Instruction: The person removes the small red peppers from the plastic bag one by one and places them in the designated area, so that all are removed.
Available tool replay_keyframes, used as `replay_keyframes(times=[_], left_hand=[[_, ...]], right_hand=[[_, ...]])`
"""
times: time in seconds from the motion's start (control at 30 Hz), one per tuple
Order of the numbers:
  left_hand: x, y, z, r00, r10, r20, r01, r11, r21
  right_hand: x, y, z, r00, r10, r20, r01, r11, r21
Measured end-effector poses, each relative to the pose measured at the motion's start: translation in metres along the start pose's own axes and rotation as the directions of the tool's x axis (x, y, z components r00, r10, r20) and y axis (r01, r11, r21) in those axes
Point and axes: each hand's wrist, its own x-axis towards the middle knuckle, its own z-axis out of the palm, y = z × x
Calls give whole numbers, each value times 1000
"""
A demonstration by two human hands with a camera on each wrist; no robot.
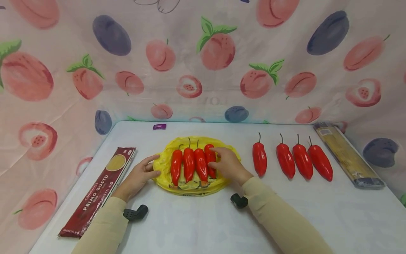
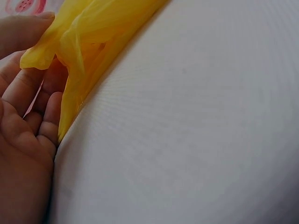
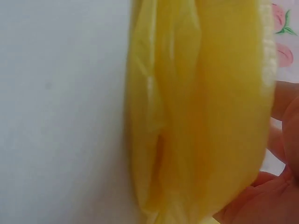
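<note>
A yellow plastic bag (image 1: 194, 192) is spread in an oval on the table, and several glossy red chili peppers (image 1: 189, 164) with dark stems lie side by side on it. My left hand (image 1: 139, 176) holds the bag's left edge; the left wrist view shows the crumpled yellow film (image 2: 77, 60) between thumb and fingers. At the right end of the row, my right hand (image 1: 229, 164) pinches the rightmost chili pepper (image 1: 209, 155) with thumb and fingertips. That pepper is partly hidden by the hand. In the right wrist view the bag's side (image 3: 201, 107) covers the fingertips.
To the left lies a dark red spaghetti pack (image 1: 101, 190). Right of the bag sit a lone red chili pepper (image 1: 259, 158) and three more chili peppers (image 1: 302, 160) grouped together. Beyond them lies a clear pasta pack (image 1: 349, 155). A small purple packet (image 1: 159, 126) is near the back edge.
</note>
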Motion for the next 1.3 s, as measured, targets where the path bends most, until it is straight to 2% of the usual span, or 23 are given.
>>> replay_keyframes(times=[0.2, 0.37, 0.67, 1.03, 1.3], left_hand=[[1, 0, 0, 1000, -1, 2, 1, 1000, -3], [1, -1, 0, 1000, 6, 2, -6, 1000, -3], [0, -1, -1, 1000, 10, 9, -10, 1000, -4], [0, -1, 1, 1000, 10, 5, -9, 1000, -16], [0, -1, 1, 1000, 10, 1, -10, 1000, -21]], right_hand=[[4, 0, 4, 1000, -6, 7, 6, 999, -45], [7, 1, 7, 1000, -2, 28, 3, 1000, -26], [6, -1, 7, 996, 41, 80, -40, 999, -18], [10, -4, 8, 989, 113, 91, -111, 993, -29], [11, -1, 8, 993, 81, 90, -74, 994, -79]])
